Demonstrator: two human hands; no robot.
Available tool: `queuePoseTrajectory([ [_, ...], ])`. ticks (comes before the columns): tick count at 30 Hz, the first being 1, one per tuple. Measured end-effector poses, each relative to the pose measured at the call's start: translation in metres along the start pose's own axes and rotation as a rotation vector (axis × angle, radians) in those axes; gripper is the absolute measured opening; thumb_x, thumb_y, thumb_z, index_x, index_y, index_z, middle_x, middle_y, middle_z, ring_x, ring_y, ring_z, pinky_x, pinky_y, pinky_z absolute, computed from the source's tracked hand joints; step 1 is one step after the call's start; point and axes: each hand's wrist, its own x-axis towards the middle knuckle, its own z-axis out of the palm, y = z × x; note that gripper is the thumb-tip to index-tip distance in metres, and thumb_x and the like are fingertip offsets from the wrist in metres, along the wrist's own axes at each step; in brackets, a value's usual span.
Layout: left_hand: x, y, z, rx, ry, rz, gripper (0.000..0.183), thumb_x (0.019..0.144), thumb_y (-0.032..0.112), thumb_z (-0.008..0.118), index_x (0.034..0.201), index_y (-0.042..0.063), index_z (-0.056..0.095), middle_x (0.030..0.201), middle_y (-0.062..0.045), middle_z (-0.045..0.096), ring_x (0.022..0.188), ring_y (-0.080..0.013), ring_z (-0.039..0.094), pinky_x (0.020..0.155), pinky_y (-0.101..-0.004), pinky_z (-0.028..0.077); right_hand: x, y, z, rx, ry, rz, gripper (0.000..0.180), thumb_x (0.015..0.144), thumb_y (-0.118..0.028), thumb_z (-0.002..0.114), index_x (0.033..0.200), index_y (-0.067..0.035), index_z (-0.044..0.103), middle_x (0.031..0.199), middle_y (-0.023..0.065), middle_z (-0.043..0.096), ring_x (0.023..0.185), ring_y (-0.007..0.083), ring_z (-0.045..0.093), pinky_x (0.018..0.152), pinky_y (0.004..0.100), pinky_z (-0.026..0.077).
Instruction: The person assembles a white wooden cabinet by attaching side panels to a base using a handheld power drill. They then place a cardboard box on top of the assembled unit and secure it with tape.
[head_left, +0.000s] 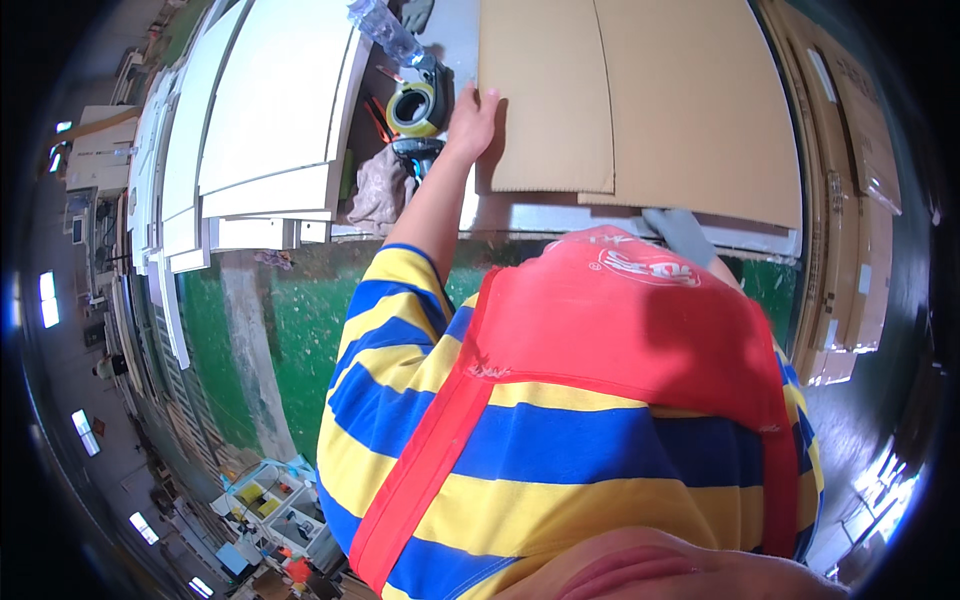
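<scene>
My bare left hand (474, 124) is at the left edge of a flat brown cardboard sheet (547, 97), its thumb on the sheet's side; whether it grips the edge cannot be told. A second cardboard sheet (697, 105) lies to the right, partly overlapped by the first. My right hand (679, 234), in a grey glove, is by the near edge of the sheets, partly hidden behind my red apron (615, 322); its fingers are not clear. Left of my left hand lie a yellow roll of tape (411, 110), a clear plastic bottle (386, 31) and a crumpled cloth (381, 191).
White panels (270, 97) are stacked at the left. Flat cardboard cartons (840, 187) stand at the right. An orange-handled tool (379, 120) lies beside the tape. Behind at lower left is a divided white tray (274, 499) with small items. The floor (315, 322) is green.
</scene>
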Motion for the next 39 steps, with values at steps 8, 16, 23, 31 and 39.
queuePoseTrajectory([
  [8, 0.081, -0.023, 0.020, -0.445, -0.237, -0.258, 0.059, 0.102, 0.037, 0.061, 0.145, 0.001, 0.045, 0.135, -0.012, 0.060, 0.123, -0.0207, 0.057, 0.104, -0.0328, 0.045, -0.077, 0.185, -0.165, 0.567, 0.635, 0.859, 0.049, 0.105, -0.036, 0.049, 0.138, 0.000, 0.054, 0.134, 0.0147, 0.060, 0.124, 0.0229, 0.056, 0.106, 0.0327, 0.044],
  [16, 0.106, -0.015, 0.027, -0.554, -0.298, -0.283, 0.079, 0.095, 0.034, 0.072, 0.155, 0.007, 0.031, 0.144, -0.013, 0.053, 0.130, -0.0233, 0.052, 0.107, -0.0356, 0.044, -0.034, 0.280, -0.152, 1.044, 0.535, 0.761, 0.080, 0.098, -0.025, 0.063, 0.161, -0.007, 0.019, 0.161, 0.0110, 0.033, 0.146, 0.0233, 0.035, 0.119, 0.0346, 0.028],
  [23, 0.094, -0.012, 0.029, -0.397, -0.281, -0.209, 0.081, 0.092, 0.029, 0.076, 0.155, 0.005, 0.031, 0.146, -0.015, 0.050, 0.131, -0.0237, 0.051, 0.107, -0.0364, 0.044, -0.034, 0.249, -0.164, 1.055, 0.449, 0.745, 0.089, 0.093, -0.022, 0.071, 0.161, -0.005, 0.017, 0.158, 0.0149, 0.035, 0.144, 0.0233, 0.037, 0.117, 0.0344, 0.032],
  [31, 0.102, 0.046, -0.008, 0.412, -0.326, -0.498, 0.072, 0.077, 0.057, 0.080, 0.121, 0.005, 0.056, 0.111, -0.016, 0.064, 0.094, -0.0245, 0.061, 0.081, -0.0372, 0.049, 0.031, 0.320, -0.157, 0.691, 0.263, 0.605, 0.077, 0.098, -0.021, 0.060, 0.160, -0.002, 0.018, 0.162, 0.0162, 0.027, 0.147, 0.0276, 0.029, 0.122, 0.0395, 0.025],
  [39, 0.112, 0.070, 0.064, 0.434, -0.043, -0.329, 0.134, 0.063, 0.070, 0.082, 0.158, 0.008, 0.011, 0.137, -0.029, 0.044, 0.129, -0.0444, 0.048, 0.103, -0.0544, 0.044, 0.059, 0.389, -0.184, 0.221, 0.405, 0.494, 0.081, 0.099, -0.032, 0.065, 0.160, -0.003, 0.020, 0.167, 0.0139, 0.017, 0.150, 0.0270, 0.024, 0.122, 0.0388, 0.022],
])
